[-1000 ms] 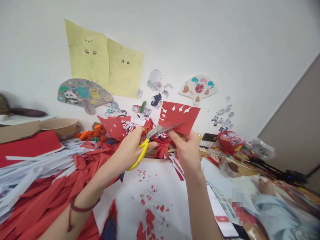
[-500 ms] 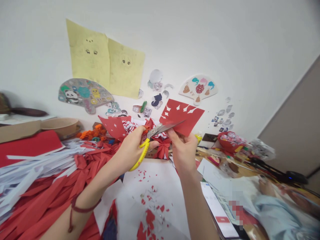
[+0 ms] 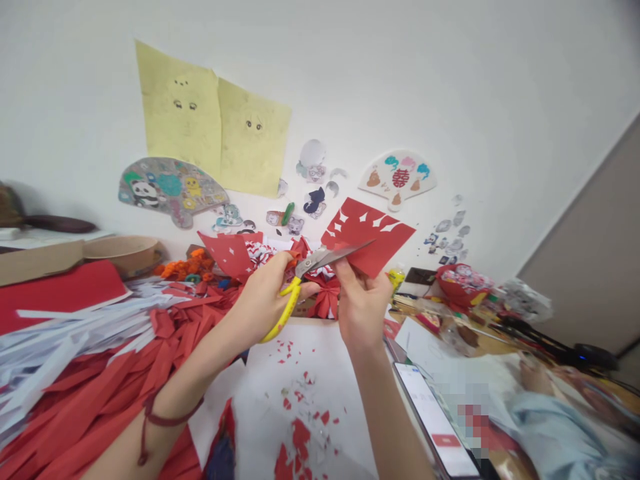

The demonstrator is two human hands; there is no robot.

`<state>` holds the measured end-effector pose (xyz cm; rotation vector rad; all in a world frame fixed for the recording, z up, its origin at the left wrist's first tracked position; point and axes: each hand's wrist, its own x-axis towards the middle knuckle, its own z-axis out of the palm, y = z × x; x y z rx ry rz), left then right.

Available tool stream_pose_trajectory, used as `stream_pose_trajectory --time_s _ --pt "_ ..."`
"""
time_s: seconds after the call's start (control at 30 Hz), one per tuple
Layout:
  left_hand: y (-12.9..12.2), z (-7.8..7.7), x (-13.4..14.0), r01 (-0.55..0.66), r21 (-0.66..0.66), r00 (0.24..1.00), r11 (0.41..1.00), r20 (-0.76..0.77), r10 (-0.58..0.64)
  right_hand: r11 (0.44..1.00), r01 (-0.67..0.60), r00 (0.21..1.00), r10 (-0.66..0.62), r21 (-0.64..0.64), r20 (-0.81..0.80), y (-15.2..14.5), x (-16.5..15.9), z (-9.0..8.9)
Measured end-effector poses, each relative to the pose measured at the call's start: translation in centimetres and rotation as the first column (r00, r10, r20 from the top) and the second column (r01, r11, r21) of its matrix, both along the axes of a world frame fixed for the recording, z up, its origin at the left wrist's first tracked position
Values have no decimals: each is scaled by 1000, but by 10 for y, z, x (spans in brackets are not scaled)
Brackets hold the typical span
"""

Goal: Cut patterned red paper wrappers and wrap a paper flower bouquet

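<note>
My left hand [image 3: 263, 297] is closed around the yellow handles of a pair of scissors [image 3: 309, 264]. Their metal blades point right and lie across the front of a red paper sheet [image 3: 367, 225]. That sheet has a row of diamond and notch cut-outs near its upper edges. My right hand [image 3: 365, 310] pinches its lower edge, thumb in front, the other fingers mostly behind. Under both hands, small red scraps [image 3: 300, 437] lie scattered on a white sheet [image 3: 265, 413]. Another red paper with small cut-outs [image 3: 225, 257] stands behind my left hand.
Red strips [image 3: 115, 393] and white strips [image 3: 45, 353] heap at the left beside a cardboard ring [image 3: 120, 257]. A phone [image 3: 435, 420] lies right of my forearm. Another person's pale blue sleeve [image 3: 560, 427] is at far right. Fans and drawings [image 3: 250, 153] hang on the wall behind.
The red paper has tilted slightly and shifted a little right. My right hand has moved slightly with it. The scissors keep nearly the same place across the sheet.
</note>
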<state>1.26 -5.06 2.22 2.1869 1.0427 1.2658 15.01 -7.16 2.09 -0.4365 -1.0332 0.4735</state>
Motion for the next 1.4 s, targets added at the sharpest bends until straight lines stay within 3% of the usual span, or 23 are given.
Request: stream_pose_trajectory --time_s 0.3,0.87,1.23,1.4 --pt "-1 1 -1 3 22 1000 1000 -8 -2 998 63 998 -63 -20 2 0 -3 0" --pt "1 0 -5 52 9 999 999 4 -52 1000 22 1000 -22 -8 9 -1 0 1" --pt "1 0 -4 52 28 999 998 8 -52 995 97 995 -96 -28 11 -1 0 -2" --pt "2 0 -4 38 33 999 999 12 -39 998 64 998 -64 4 -11 -1 -1 -1"
